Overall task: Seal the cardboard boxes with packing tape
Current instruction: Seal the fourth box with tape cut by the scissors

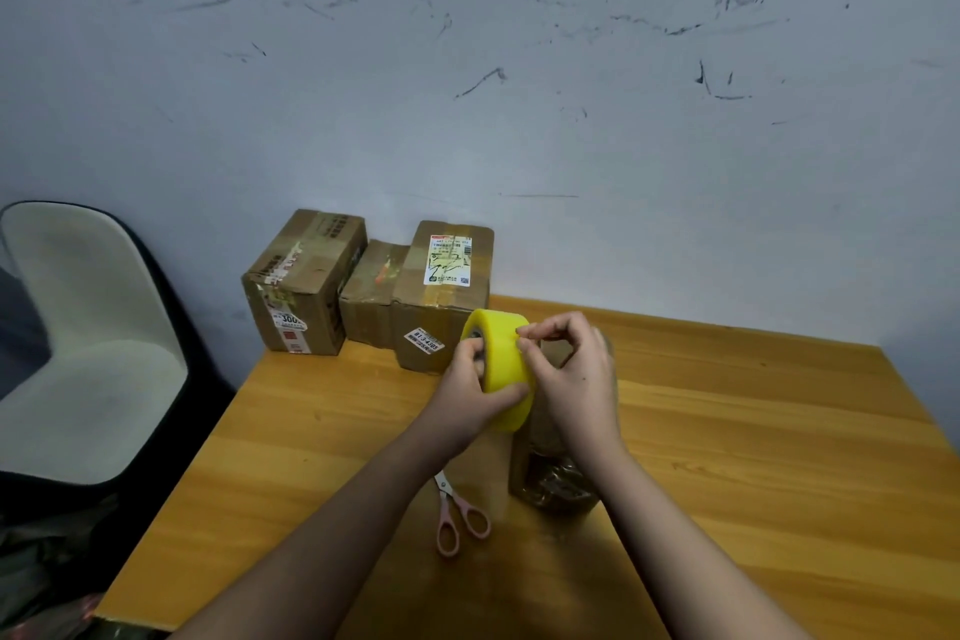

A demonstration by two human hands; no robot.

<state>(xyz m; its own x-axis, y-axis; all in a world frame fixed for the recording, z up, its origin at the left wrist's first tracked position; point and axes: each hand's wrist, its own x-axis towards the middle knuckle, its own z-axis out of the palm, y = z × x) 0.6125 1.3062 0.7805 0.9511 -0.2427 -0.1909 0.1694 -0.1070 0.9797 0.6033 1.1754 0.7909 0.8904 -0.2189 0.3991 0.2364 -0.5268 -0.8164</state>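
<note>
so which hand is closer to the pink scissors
Left. The left hand grips the yellow tape roll above the pink scissors, its forearm passing just beside them; the right hand picks at the roll farther right.

A pale grey-blue wall (519, 68), scuffed all over with dark streaks, fills the upper view. Against it stands an orange-brown wooden surface (753, 431). At the left sits a chair (88, 343) with a cream seat and black rim.
</note>
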